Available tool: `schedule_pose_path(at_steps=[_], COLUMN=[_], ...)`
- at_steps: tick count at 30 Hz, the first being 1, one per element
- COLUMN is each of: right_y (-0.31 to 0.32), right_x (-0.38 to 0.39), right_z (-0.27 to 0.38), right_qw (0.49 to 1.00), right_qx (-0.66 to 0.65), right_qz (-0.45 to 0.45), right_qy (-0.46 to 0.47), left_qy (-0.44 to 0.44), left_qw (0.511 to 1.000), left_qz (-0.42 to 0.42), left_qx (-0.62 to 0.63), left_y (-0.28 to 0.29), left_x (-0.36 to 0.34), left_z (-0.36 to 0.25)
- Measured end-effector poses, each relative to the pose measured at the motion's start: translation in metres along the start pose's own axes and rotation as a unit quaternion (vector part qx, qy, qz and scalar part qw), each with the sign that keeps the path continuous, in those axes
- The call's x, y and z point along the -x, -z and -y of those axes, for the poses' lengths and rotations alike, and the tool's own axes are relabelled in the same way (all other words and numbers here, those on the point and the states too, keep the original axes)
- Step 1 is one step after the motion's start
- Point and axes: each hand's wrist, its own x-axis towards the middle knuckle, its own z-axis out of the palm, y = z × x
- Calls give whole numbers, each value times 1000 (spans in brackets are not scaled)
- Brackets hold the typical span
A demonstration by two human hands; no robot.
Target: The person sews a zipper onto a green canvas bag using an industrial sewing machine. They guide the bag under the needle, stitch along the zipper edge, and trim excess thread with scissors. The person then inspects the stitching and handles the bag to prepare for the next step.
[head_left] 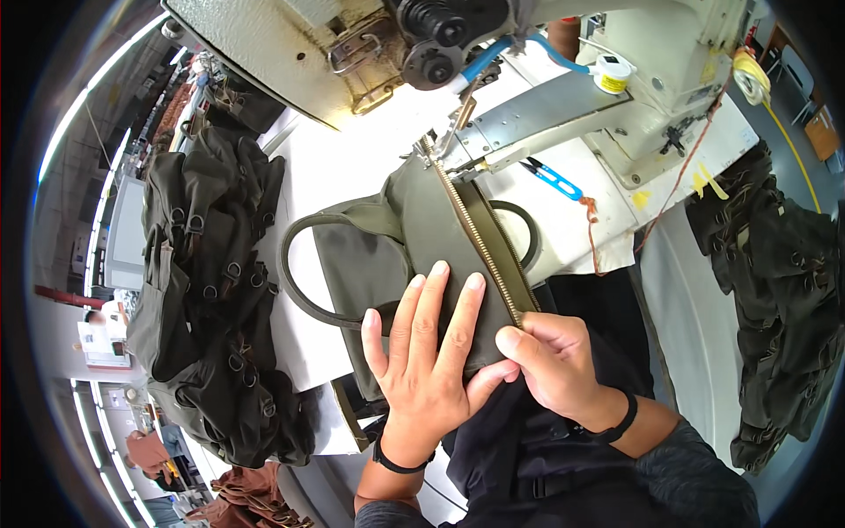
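A dark olive handbag (422,216) lies on the white table under the sewing machine's presser foot (431,150). Its brass-toothed zipper (482,242) runs from the foot down toward me. My left hand (427,370) rests flat on the bag's side panel, fingers spread. At the near end of the zipper, my right hand (559,365) pinches the edge between thumb and fingers. One rolled handle (289,273) loops out to the left, and the other handle (531,231) shows at the right. The bag's lower corner is partly hidden behind my hands.
The sewing machine's arm (546,114) spans the far side. Blue thread snips (554,179) lie beside it, near reddish thread (591,211). Dark bags are heaped at the left (207,290), and more dark pieces (779,326) hang at the right. Brown pieces (246,497) sit at lower left.
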Motion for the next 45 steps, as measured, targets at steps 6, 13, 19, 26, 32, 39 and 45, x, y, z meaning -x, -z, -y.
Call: schedule_pose_path(at_steps=[6, 13, 19, 26, 32, 39, 45], right_y=[3, 5, 4, 1, 1, 3, 5], right_x=[-8, -30, -45, -55, -70, -76, -92], right_z=[-2, -2, -4, -2, -2, 2, 1], right_qw=[1000, 1000, 1000, 1000, 1000, 1000, 998], right_qx=[-8, -10, -19, -14, -6, 16, 47], right_qz=[3, 10, 8, -4, -1, 14, 17], right_qy=[8, 9, 1, 1, 13, 13, 33], left_qy=[-4, -29, -7, -28, -26, -24, -27], left_qw=[1000, 999, 1000, 1000, 999, 999, 998], left_qz=[5, -2, 17, -6, -15, -8, -42], left_qx=[9, -13, 7, 11, 21, 28, 41], left_y=[-3, -5, -4, -12, -16, -15, -28], left_x=[-6, -24, -35, -42, -51, -55, -63], left_z=[3, 13, 18, 27, 33, 36, 42])
